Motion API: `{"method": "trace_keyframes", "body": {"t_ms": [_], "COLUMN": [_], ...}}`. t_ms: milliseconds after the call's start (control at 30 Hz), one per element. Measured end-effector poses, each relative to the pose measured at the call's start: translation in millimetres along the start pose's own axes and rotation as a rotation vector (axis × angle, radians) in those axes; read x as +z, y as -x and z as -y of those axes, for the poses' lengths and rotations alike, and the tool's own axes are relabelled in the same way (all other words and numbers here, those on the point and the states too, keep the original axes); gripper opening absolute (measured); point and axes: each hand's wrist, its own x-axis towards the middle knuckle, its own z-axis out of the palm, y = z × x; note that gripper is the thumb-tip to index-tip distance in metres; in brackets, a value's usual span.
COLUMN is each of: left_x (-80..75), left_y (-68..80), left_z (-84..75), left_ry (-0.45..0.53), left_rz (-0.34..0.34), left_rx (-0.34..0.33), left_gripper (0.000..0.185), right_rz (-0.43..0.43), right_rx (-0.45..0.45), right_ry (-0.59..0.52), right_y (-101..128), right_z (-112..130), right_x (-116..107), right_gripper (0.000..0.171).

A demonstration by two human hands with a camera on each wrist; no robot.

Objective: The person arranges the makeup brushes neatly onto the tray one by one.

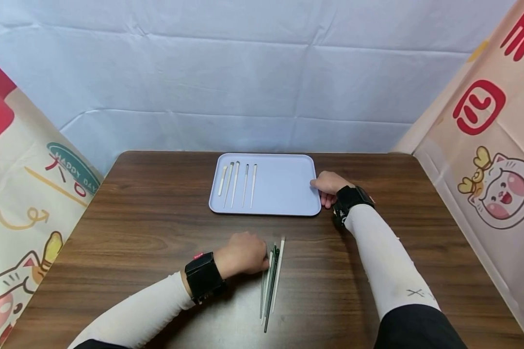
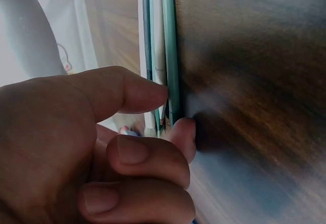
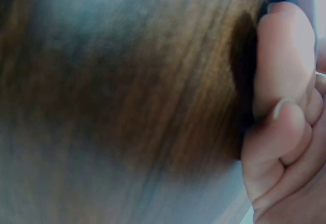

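Observation:
In the head view my left hand [image 1: 246,253] is at a loose bundle of slim brushes [image 1: 268,291] lying on the table. Their handles are white and dark green. Seen from the left wrist, the thumb and forefinger pinch at the brushes [image 2: 159,40] near their bristle ends, with the other fingers curled below. My right hand [image 1: 331,186] grips the right edge of a pale lilac tray [image 1: 284,186], its thumb over the rim and its fingers bent outside it. On the tray's left half, several brushes [image 1: 236,184] lie side by side, roughly upright in this view.
The dark wooden table [image 1: 157,194] runs back to a pale cloth [image 1: 227,87] hanging behind it. Printed cloths [image 1: 476,160] hang at the left and right sides. The tray lies near the table's far edge.

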Motion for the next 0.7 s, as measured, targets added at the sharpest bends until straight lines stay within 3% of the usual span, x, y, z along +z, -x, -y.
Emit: {"method": "trace_keyframes", "body": {"t_ms": [300, 700], "left_x": [2.7, 4.1], "left_y": [7.9, 6.0], "left_z": [-4.4, -5.2], "left_ry": [-0.062, -0.091], "left_rz": [-0.019, -0.022], "left_rx": [0.016, 0.012], "left_gripper": [0.044, 0.037], "right_rz": [-0.005, -0.006], "right_rx": [-0.007, -0.009], "right_ry": [0.0, -0.004], "right_y": [-1.8, -1.8], "right_z": [-1.7, -2.1], "right_x": [-0.3, 0.5], "right_gripper": [0.053, 0.053]}}
